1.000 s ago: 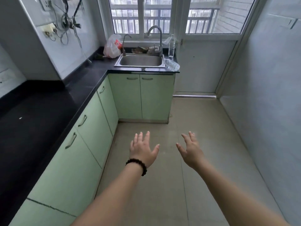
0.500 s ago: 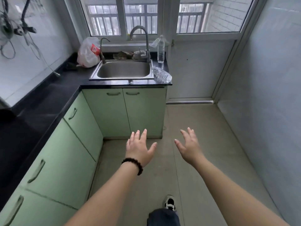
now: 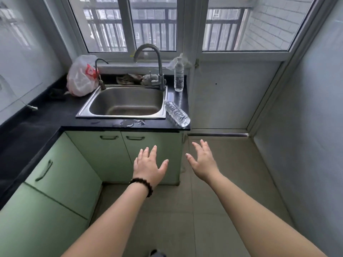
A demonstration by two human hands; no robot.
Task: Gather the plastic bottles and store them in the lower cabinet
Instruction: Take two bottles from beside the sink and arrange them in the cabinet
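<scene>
A clear plastic bottle (image 3: 179, 75) stands upright on the black counter (image 3: 46, 115), right of the tap. A second clear bottle (image 3: 177, 113) lies on its side at the counter's right end, beside the sink (image 3: 122, 116). Under the sink is the green lower cabinet (image 3: 111, 156), with both doors closed. My left hand (image 3: 149, 166), with a dark bead bracelet at the wrist, hovers in front of its right door, fingers spread and empty. My right hand (image 3: 203, 162) is held out to the right of the cabinet, open and empty, below the lying bottle.
A white plastic bag (image 3: 81, 76) sits in the counter's back left corner. Rags (image 3: 137, 79) lie behind the sink by the curved tap (image 3: 157, 65). More green cabinet doors (image 3: 61, 175) run along the left. Walls close in on the right; the floor (image 3: 232, 164) is tiled.
I have moved closer to the sink, so the counter and bottles are nearer and larger. Both hands stay open and held forward.
</scene>
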